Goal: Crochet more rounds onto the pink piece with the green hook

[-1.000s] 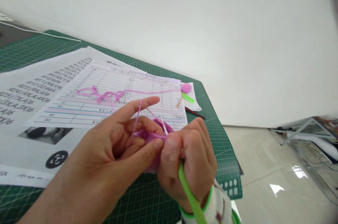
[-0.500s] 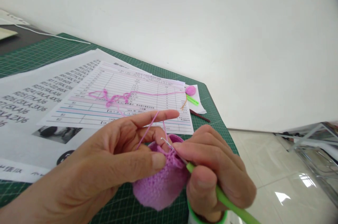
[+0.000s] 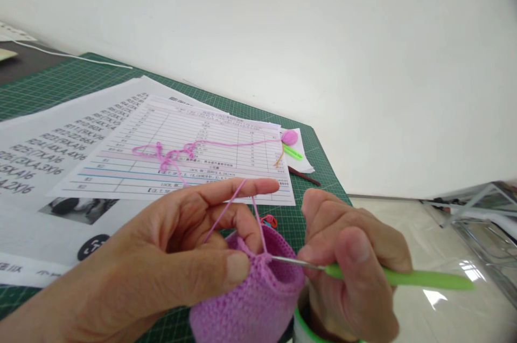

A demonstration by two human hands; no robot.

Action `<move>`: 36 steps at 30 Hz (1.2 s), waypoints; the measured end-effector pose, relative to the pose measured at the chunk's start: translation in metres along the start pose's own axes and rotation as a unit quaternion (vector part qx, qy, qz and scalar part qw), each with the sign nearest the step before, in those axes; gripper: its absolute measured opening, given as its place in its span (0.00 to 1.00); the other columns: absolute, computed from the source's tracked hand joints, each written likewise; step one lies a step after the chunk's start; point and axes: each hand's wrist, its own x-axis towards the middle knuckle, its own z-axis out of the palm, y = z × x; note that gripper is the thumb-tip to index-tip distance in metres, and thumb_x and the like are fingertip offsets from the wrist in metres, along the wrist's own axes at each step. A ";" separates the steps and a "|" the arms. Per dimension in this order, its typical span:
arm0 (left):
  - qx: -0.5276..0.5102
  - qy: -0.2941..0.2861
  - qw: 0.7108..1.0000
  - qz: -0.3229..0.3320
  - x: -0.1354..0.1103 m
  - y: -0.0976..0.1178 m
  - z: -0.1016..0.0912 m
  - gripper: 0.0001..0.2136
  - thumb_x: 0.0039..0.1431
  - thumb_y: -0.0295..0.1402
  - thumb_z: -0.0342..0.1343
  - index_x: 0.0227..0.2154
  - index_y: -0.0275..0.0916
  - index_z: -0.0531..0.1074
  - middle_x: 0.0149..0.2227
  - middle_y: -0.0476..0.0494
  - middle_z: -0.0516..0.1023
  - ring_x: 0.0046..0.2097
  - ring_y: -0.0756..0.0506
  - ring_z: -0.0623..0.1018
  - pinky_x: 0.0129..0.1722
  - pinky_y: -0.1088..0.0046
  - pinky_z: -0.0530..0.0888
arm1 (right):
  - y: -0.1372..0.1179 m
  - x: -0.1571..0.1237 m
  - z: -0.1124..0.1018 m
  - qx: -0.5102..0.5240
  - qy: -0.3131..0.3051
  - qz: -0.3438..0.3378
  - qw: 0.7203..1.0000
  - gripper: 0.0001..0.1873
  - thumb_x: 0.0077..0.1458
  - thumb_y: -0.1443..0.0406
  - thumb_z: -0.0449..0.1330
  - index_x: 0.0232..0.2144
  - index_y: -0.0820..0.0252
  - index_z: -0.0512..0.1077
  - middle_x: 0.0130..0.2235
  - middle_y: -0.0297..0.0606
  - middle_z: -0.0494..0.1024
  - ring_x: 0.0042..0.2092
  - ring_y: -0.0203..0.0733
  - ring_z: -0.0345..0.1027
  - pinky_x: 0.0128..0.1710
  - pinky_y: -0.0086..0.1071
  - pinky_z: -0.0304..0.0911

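My left hand (image 3: 189, 246) pinches the rim of a pink crochet piece (image 3: 246, 308), a rounded pouch shape with its opening facing up and right. Pink yarn (image 3: 226, 208) loops over my raised left index finger and runs down to the stitches at the rim. Between thumb and fingers, my right hand (image 3: 355, 262) grips a crochet hook (image 3: 428, 279) with a green handle. The hook's metal tip sits in a stitch at the rim, its end hidden by yarn.
Printed sheets (image 3: 210, 168) lie on a green cutting mat (image 3: 323, 162), with a loose pink yarn tangle (image 3: 169, 155) on top. Beyond are a pink yarn ball (image 3: 290, 138), a bright green item (image 3: 292, 152) and a dark red stick (image 3: 304, 176). A green-rimmed container (image 3: 301, 327) stands below my right hand.
My right hand has swung the hook from steeply slanted to nearly level and moved right. The hook tip, visible before, is now in the stitches. The crochet piece's opening shows more.
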 end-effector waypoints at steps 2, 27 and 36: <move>-0.003 -0.002 1.000 -0.005 -0.001 -0.001 0.000 0.29 0.46 0.31 0.71 0.53 0.51 0.74 0.29 0.54 0.78 0.29 0.51 0.73 0.29 0.81 0.73 | 0.000 0.001 -0.002 0.043 -0.004 0.020 0.999 0.19 0.63 0.65 0.54 0.19 0.62 0.68 0.15 0.27 0.63 0.18 0.27 0.52 0.23 0.31 0.52; 0.078 0.156 0.980 0.099 0.000 -0.002 0.025 0.35 0.42 0.31 0.73 0.55 0.58 0.72 0.25 0.54 0.78 0.27 0.51 0.75 0.27 0.82 0.74 | 0.000 -0.002 0.007 -0.275 -0.035 -0.168 0.946 0.14 0.66 0.64 0.53 0.29 0.63 0.70 0.24 0.30 0.74 0.26 0.30 0.64 0.25 0.32 0.59; 0.170 0.145 0.967 0.126 0.002 -0.005 0.016 0.44 0.46 0.36 0.69 0.63 0.70 0.54 0.25 0.54 0.78 0.17 0.55 0.61 0.17 0.79 0.60 | -0.001 0.005 0.012 -0.221 -0.057 -0.174 0.958 0.13 0.65 0.64 0.54 0.30 0.64 0.71 0.23 0.31 0.72 0.23 0.31 0.62 0.22 0.31 0.59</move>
